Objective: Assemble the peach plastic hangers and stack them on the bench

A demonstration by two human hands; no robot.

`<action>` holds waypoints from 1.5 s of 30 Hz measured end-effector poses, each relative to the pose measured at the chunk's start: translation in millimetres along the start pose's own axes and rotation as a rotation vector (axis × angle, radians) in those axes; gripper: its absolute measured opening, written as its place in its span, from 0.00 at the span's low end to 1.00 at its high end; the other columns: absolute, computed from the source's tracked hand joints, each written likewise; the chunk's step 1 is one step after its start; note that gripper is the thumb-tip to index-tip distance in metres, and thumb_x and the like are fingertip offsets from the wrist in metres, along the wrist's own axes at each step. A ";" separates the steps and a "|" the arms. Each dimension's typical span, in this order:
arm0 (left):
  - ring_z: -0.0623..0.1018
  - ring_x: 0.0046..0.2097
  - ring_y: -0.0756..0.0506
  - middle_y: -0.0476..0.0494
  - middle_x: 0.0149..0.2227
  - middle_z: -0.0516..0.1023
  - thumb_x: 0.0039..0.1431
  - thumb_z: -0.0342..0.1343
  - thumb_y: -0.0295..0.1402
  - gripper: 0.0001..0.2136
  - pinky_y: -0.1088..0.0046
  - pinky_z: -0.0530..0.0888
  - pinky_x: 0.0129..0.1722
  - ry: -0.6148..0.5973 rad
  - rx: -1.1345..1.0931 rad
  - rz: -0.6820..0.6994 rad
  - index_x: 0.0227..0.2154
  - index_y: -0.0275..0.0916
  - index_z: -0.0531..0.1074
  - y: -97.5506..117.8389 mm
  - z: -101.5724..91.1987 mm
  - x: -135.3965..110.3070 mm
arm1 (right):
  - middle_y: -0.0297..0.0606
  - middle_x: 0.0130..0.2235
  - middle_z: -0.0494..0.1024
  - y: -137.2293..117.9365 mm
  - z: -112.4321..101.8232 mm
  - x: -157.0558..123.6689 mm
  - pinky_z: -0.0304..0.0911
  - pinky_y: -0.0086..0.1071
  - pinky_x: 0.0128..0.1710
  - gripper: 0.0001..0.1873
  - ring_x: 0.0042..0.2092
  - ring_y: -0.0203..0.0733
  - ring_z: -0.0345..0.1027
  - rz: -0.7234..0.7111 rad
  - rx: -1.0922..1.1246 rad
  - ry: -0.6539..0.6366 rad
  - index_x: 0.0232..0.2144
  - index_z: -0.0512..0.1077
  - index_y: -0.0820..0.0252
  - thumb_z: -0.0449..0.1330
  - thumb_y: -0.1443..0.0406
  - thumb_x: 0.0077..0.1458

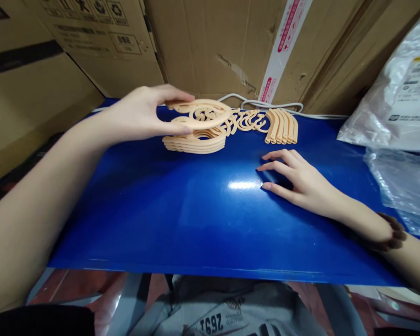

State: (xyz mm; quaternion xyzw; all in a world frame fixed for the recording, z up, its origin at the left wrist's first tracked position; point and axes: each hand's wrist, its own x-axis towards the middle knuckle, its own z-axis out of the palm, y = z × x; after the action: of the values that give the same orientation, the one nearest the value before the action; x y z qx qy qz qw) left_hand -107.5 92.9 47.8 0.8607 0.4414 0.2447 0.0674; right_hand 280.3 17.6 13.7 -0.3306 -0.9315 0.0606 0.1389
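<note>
My left hand [136, 112] pinches a peach plastic hanger piece [215, 122], curved and with an open middle, between thumb and fingers. It is held just above a neat stack of similar hanger pieces [196, 147], partly covering them. Right of the stack lies a loose group of small peach hooks [250, 120], some hidden behind the held piece. Beside them, several curved peach hanger arms [282, 127] sit side by side in a row. My right hand [294, 179] rests low over the blue table, fingers apart and holding nothing, nearest to the row of arms.
The blue table [182, 224] ends at a front edge close to my lap. Cardboard boxes [210, 51] wall off the back and left. A white cable [276, 103] runs along the back. Clear plastic packaging [381, 107] lies at the right.
</note>
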 end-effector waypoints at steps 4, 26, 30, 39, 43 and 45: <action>0.79 0.50 0.37 0.41 0.57 0.79 0.50 0.68 0.57 0.37 0.44 0.77 0.55 -0.122 0.030 -0.006 0.58 0.39 0.73 -12.0 5.4 3.8 | 0.50 0.57 0.71 2.1 -0.8 -0.2 0.63 0.51 0.58 0.20 0.57 0.54 0.67 0.000 0.004 -0.009 0.54 0.73 0.56 0.58 0.53 0.66; 0.82 0.44 0.44 0.44 0.51 0.83 0.55 0.66 0.53 0.32 0.63 0.82 0.42 -0.098 0.171 0.232 0.57 0.40 0.74 -18.5 6.4 1.0 | 0.49 0.57 0.72 2.6 -2.6 -1.4 0.64 0.51 0.57 0.20 0.57 0.54 0.67 -0.006 -0.008 -0.008 0.55 0.73 0.56 0.57 0.54 0.66; 0.81 0.44 0.43 0.41 0.51 0.83 0.55 0.66 0.54 0.32 0.60 0.82 0.42 -0.056 0.165 0.201 0.56 0.38 0.75 -14.4 7.5 -0.4 | 0.50 0.57 0.72 2.7 -2.5 -0.9 0.64 0.51 0.58 0.20 0.57 0.54 0.67 -0.011 -0.010 -0.011 0.54 0.73 0.57 0.56 0.54 0.66; 0.81 0.47 0.41 0.44 0.55 0.81 0.54 0.67 0.54 0.34 0.58 0.81 0.47 -0.143 0.151 0.133 0.59 0.42 0.72 -17.8 5.6 0.9 | 0.49 0.57 0.72 3.5 -1.9 -1.2 0.64 0.51 0.58 0.19 0.58 0.54 0.67 -0.009 -0.010 -0.014 0.55 0.72 0.55 0.56 0.55 0.67; 0.81 0.45 0.42 0.44 0.53 0.82 0.53 0.67 0.53 0.33 0.60 0.81 0.45 -0.106 0.126 0.181 0.58 0.41 0.74 -18.0 7.5 -0.4 | 0.49 0.57 0.72 3.5 -1.9 -1.1 0.65 0.51 0.57 0.19 0.57 0.53 0.67 -0.015 -0.015 -0.013 0.54 0.72 0.55 0.56 0.55 0.67; 0.81 0.45 0.43 0.45 0.53 0.82 0.54 0.68 0.52 0.32 0.61 0.81 0.45 -0.105 0.114 0.181 0.58 0.41 0.74 -18.5 7.8 -0.5 | 0.49 0.57 0.72 3.8 -1.7 -0.9 0.65 0.50 0.57 0.19 0.57 0.53 0.67 -0.015 -0.012 -0.013 0.55 0.72 0.56 0.56 0.55 0.67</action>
State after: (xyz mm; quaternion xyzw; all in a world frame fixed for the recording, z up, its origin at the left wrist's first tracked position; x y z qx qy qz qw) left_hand -117.5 104.4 34.7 0.9111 0.3710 0.1789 0.0190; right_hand 283.7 19.9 14.3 -0.3242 -0.9352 0.0560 0.1311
